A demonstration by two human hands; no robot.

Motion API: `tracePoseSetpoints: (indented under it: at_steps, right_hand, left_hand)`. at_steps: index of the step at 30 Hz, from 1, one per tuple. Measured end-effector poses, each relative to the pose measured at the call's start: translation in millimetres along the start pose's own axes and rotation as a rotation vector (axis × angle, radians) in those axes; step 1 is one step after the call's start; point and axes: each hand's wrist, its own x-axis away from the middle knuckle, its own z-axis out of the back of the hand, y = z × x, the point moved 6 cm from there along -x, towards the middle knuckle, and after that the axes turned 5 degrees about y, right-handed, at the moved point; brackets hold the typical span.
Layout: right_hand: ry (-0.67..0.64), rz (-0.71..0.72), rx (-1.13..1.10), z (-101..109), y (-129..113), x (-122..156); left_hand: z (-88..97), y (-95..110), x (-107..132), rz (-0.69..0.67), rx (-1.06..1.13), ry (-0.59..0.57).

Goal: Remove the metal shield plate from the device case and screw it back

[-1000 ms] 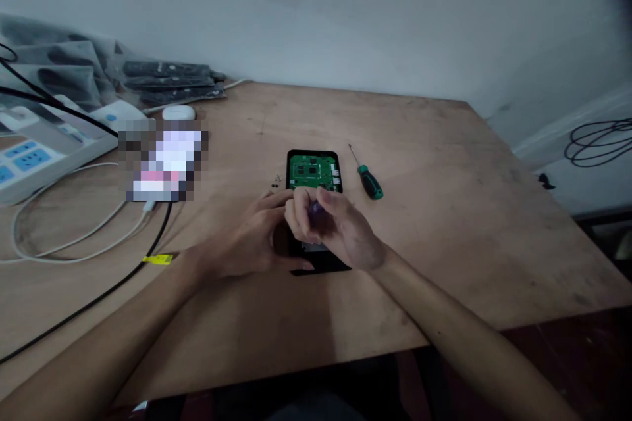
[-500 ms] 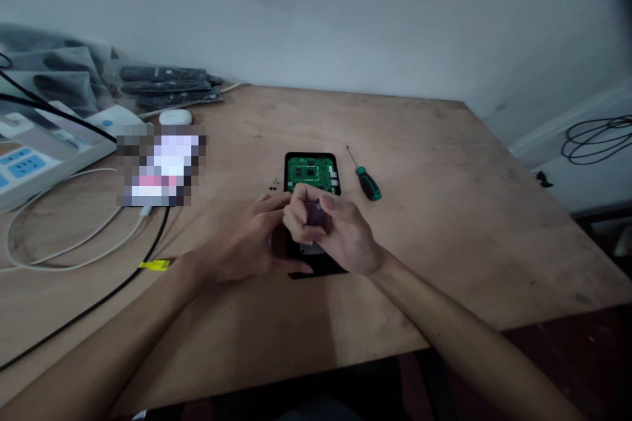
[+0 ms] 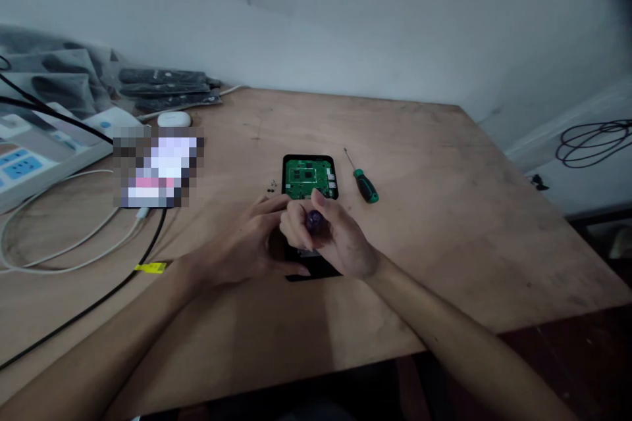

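a wooden table (image 3: 444, 210) stands against a pale wall (image 3: 345, 26). near the middle of it lies a shallow black casing (image 3: 309, 157), like an open tray, its long side running from near to far. inside its far half sits a green circuit board (image 3: 307, 175) with dark chips in the middle and silvery ports along the right edge; the near half is mostly hidden by the person's two hands, with a black strip showing at the near end. the left hand (image 3: 251, 237) rests against the left side of the casing, thumb spread well apart from the fingers, thumb tip over the near end; some fingertips are hidden. the right hand (image 3: 340, 237) is above the casing, fingers and thumb curled round a rounded dark purple handle (image 3: 314, 220); whatever lies below the handle is out of sight. just left of the casing is a small scatter of screws (image 3: 271, 187). to its right lies a green and black screwdriver (image 3: 366, 186), tip pointing away. on the far left, cloudy plastic bags (image 3: 54, 66) lie beside flat dark packets (image 3: 162, 82), their contents too blurred to name. nearer are a small white case (image 3: 174, 120), a blurred-out phone (image 3: 160, 174) with a cable plugged in, and a white power strip (image 3: 49, 187) with blue sockets.
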Motion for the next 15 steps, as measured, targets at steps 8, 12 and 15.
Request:
tracePoseSetpoints:
  at_steps: [8,12,15]
  right_hand:
    - [0.045,-0.015,-0.051,1.2,-2.6,-2.8]
    - [0.079,-0.052,-0.119,4.8,-7.7,-5.6]
    - [0.087,-0.068,-0.211,9.9,-12.2,-7.6]
  left_hand:
    - [5.5,5.6,-2.2,-0.010,0.075,-0.033]
    - [5.2,7.2,-4.3,-0.040,0.119,-0.043]
    - [3.3,4.6,-4.8,-0.031,0.144,-0.049]
